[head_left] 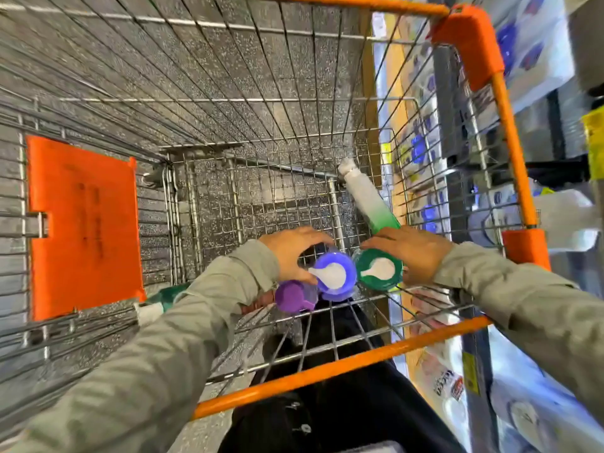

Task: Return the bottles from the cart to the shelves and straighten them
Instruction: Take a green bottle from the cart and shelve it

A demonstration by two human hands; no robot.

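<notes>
Grip is the matter here. The left hand (294, 256) curls over the top of the blue-capped bottle (335, 277). The right hand (413, 253) curls round the green-capped bottle (379, 269), and the two caps sit just beside each other between the hands. A purple-capped bottle (292, 295) sits against the heel of the left hand; whether that hand holds it too I cannot tell.

All three bottles stand low in the cart (343, 367), at the person's end of the basket. To lift them well, I judge each hand should close below the cap rather than on the flip lid. The bottles should then come straight up, clear of the wire wall, before turning toward the shelves (483, 354) on the right. Two bottles in one hand would risk a slip.

The caps are round and glossy, and the blue and green ones each carry a white teardrop flap. Further off, a white bottle fading to green (366, 197) lies tilted along the basket's right wall. Another green bottle (170, 294) lies partly hidden under the left sleeve.
</notes>
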